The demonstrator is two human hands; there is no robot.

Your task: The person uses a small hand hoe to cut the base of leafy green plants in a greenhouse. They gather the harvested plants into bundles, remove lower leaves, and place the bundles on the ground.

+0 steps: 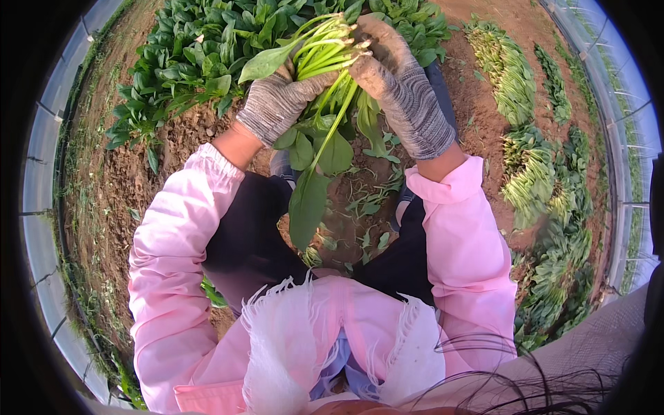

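Note:
A bunch of spinach is held up in front of me, its cut root ends pointing right and its leaves hanging down. My left hand, in a grey knit work glove, grips the stems with the thumb across them. My right hand, in a matching soil-stained glove, curls its thumb and fingers around the root ends. One long-stalked spinach leaf dangles below the bunch between my knees. Part of my left fingers is hidden behind the stems.
Standing spinach plants grow thickly ahead and to the left. On the right, picked spinach bunches lie in rows on the brown soil. Loose leaves litter the ground between my feet. Clear plastic sheeting walls stand on both sides.

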